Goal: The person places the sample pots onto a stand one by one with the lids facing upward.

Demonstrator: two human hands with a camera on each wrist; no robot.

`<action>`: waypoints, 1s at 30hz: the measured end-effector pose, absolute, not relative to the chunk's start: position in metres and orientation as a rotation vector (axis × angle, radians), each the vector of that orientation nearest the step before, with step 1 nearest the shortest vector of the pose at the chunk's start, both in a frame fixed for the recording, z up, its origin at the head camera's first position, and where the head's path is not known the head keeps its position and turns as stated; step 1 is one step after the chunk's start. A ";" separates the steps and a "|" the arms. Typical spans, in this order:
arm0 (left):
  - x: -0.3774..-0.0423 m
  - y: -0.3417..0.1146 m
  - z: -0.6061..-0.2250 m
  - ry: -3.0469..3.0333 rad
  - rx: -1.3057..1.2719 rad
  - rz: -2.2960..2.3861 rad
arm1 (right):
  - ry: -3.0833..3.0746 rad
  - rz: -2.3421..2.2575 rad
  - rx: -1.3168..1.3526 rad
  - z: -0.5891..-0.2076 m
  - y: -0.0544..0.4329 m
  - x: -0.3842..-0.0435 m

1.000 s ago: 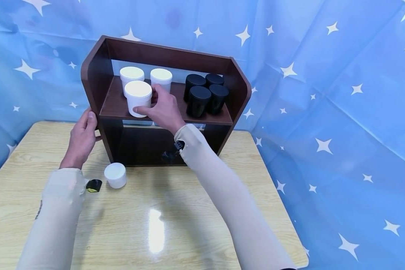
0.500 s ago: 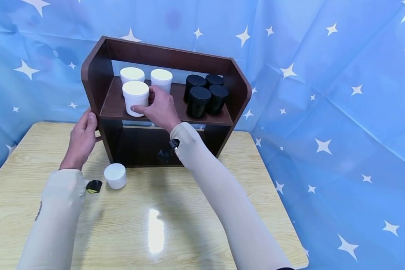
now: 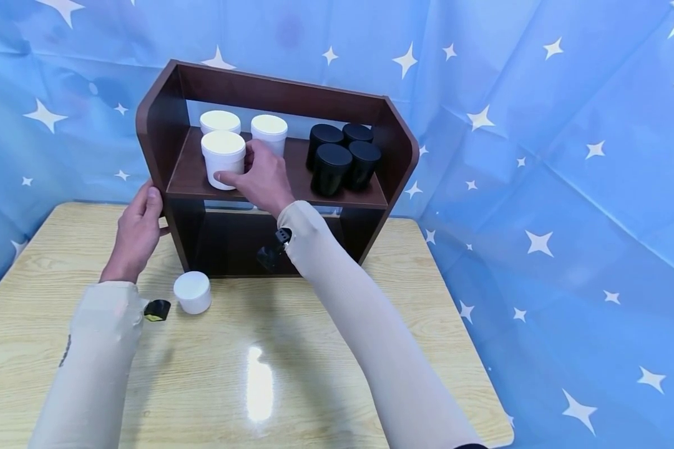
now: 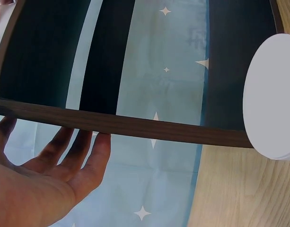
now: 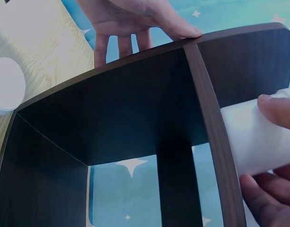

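My right hand [image 3: 264,178] grips a white lidded jar [image 3: 223,161] from its right side, thumb in front, at the left part of the upper board of a dark brown shelf [image 3: 281,89]. In the right wrist view, the jar's base [image 5: 239,142] sits at the board's front edge. Two more white jars stand behind, one at back left [image 3: 219,120] and one at back right [image 3: 271,128]. My left hand [image 3: 135,231] rests against the shelf's left side panel; in the left wrist view its fingertips [image 4: 103,139] touch the panel edge.
Several black jars [image 3: 332,168] are grouped at the right end of the upper board. A shorter white jar [image 3: 192,293] stands on the wooden table [image 3: 202,374], just before the shelf's front left corner. A blue star-patterned cloth [image 3: 539,187] hangs behind.
My right hand has shifted the white jar a little to the left and back, nearer the back-left white jar. The left hand has stayed in place.
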State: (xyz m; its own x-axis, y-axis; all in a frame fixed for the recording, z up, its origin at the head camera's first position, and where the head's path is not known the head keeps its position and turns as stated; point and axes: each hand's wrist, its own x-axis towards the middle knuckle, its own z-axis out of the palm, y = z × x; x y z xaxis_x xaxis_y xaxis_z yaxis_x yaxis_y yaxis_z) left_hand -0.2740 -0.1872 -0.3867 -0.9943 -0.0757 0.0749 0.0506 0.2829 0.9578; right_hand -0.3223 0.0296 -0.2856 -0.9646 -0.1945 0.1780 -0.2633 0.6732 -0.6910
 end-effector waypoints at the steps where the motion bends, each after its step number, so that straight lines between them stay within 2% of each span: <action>1: -0.274 -0.187 -0.387 -2.428 0.023 -1.821 | -2.792 1.171 0.380 -0.286 0.029 -0.323; 30: -0.274 -0.187 -0.388 -2.420 0.010 -1.819 | -2.726 1.162 0.364 -0.282 0.045 -0.301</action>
